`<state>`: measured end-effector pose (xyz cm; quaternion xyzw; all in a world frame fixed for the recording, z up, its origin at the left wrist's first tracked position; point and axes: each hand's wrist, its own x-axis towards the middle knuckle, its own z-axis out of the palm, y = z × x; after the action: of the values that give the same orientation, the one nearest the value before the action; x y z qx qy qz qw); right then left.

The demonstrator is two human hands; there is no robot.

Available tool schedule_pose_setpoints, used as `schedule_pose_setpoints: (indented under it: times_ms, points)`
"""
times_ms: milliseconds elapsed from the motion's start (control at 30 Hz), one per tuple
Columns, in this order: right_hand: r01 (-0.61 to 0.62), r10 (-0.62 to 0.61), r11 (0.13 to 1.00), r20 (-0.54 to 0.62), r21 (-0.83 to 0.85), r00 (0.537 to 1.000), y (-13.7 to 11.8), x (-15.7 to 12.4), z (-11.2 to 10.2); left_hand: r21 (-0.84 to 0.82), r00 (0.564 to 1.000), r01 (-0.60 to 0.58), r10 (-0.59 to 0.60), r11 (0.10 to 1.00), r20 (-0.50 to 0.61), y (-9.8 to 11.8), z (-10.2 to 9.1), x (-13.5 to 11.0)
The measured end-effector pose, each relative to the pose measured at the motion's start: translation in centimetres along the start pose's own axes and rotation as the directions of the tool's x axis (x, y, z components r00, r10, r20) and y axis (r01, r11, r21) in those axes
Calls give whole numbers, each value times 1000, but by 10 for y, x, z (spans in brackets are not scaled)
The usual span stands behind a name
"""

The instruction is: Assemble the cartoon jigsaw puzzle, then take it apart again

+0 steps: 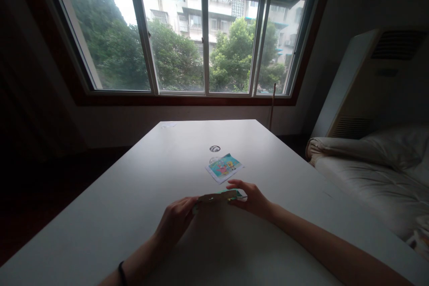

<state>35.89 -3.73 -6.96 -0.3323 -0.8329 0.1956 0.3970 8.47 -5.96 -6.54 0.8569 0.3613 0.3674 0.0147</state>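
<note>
A flat piece of cardboard (214,197), seen nearly edge-on, is held low over the white table, with a green and colourful edge showing at its right end. My left hand (179,210) closes on its left end, the fingertips partly hidden. At the right end, my right hand (250,196) pinches it with the thumb below, while the index finger arches above the edge. Just beyond my hands, a picture sheet (224,167) with pink and yellow cartoon figures on blue lies flat on the table.
The white table (134,196) stretches away toward a wide window (204,31). A round dark-rimmed spot (215,148) and a faint scrap (168,125) show farther along it. To the right stand a pale sofa (362,170) and a tall air-conditioner cabinet (351,76).
</note>
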Motion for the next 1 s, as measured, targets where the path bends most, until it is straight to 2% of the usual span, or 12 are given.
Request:
schedule_pose_setpoints:
  times_ms: [200, 333, 400, 500, 567, 633, 700, 767, 900, 1000]
  points:
    - [-49, 51, 997, -28, 60, 998, -5, 2, 0, -65, 997, 70, -73, 995, -34, -7, 6, -6]
    - [-114, 131, 977, -86, 178, 988, -9, 8, 0, -273, 975, 190, -213, 943, -57, -5, 7, -1]
    - [-197, 230, 944, -101, 264, 968, -10, 11, 2, -439, 942, 287, -334, 852, -31, -4, 8, 4]
    - [-295, 373, 819, -67, 492, 925, -10, 15, 7, -660, 852, 442, -515, 607, 97, -3, 9, 11]
    - [-328, 424, 712, -7, 621, 906, -8, 15, 11, -742, 802, 512, -550, 433, 233, -2, 11, 14]
    - [-353, 454, 635, 38, 687, 890, -5, 14, 14, -789, 795, 531, -502, 309, 339, 1, 12, 16]
    - [-379, 478, 587, 72, 715, 876, -3, 13, 15, -820, 811, 518, -443, 244, 381, 3, 13, 16]
    - [-404, 502, 554, 95, 728, 859, -2, 13, 14, -832, 810, 512, -443, 214, 385, 4, 14, 16]
    - [-432, 536, 502, 122, 749, 835, -5, 13, 12, -825, 744, 553, -516, 120, 424, 4, 15, 15]
    - [-428, 534, 469, 138, 772, 834, -4, 12, 13, -816, 704, 573, -551, 69, 448, 5, 14, 15]
